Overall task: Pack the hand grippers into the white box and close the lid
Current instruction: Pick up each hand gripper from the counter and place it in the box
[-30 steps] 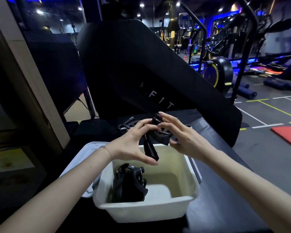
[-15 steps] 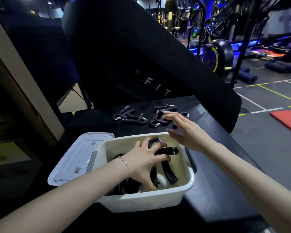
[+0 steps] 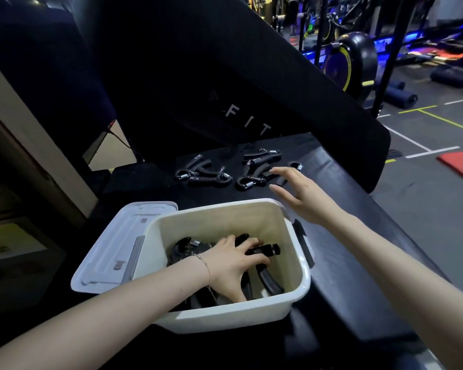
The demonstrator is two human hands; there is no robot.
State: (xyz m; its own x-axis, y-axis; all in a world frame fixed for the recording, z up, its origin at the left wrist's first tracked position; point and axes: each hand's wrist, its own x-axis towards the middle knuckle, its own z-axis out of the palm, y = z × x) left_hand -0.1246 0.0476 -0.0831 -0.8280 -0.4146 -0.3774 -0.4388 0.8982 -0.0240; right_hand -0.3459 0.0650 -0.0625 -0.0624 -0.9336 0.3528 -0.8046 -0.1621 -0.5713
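Note:
The white box (image 3: 300,276) stands open on the black padded bench, and its lid (image 3: 112,244) hangs off the left side. My left hand (image 3: 233,265) is down inside the box, fingers wrapped over a black hand gripper (image 3: 265,249) that lies on other grippers (image 3: 185,247) in the bottom. My right hand (image 3: 302,193) hovers beyond the box's far right corner with fingers spread and nothing in it. Its fingertips are close to a loose gripper (image 3: 251,180). More black grippers with steel springs (image 3: 203,174) lie in a cluster on the bench behind the box.
A tall black padded backrest (image 3: 225,76) marked FIT rises behind the bench. The bench's right edge (image 3: 385,209) drops to the gym floor, with a red mat (image 3: 460,164) and exercise machines (image 3: 350,60) beyond. A beige wall panel stands at the left.
My left hand carried a gripper from above the box down into it and now presses it among the others. My right hand let go and reached out toward the loose grippers on the bench.

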